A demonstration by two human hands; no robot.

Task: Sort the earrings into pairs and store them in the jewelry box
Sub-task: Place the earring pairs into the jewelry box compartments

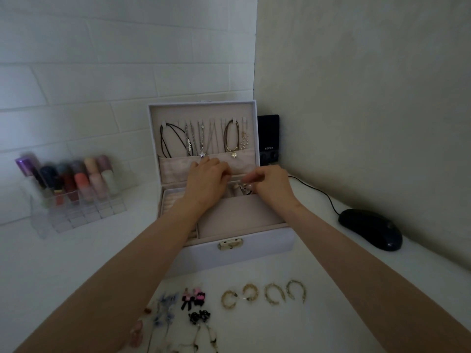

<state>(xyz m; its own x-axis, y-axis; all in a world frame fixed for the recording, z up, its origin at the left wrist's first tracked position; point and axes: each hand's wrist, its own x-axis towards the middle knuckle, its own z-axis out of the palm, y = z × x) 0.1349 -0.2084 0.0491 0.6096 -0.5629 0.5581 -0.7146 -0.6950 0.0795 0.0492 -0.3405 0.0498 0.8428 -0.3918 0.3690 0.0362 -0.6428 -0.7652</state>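
4 gold hoop earrings (248, 285), beige-lined jewelry box (254, 253)

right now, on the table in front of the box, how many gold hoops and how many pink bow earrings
gold hoops: 4
pink bows: 2
total: 6

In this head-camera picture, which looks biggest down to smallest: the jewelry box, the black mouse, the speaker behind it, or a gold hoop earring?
1. jewelry box, largest.
2. mouse.
3. speaker, but farther off and partly hidden by the lid, so mouse versus speaker is unsure.
4. gold hoop earring, smallest despite lying nearest.
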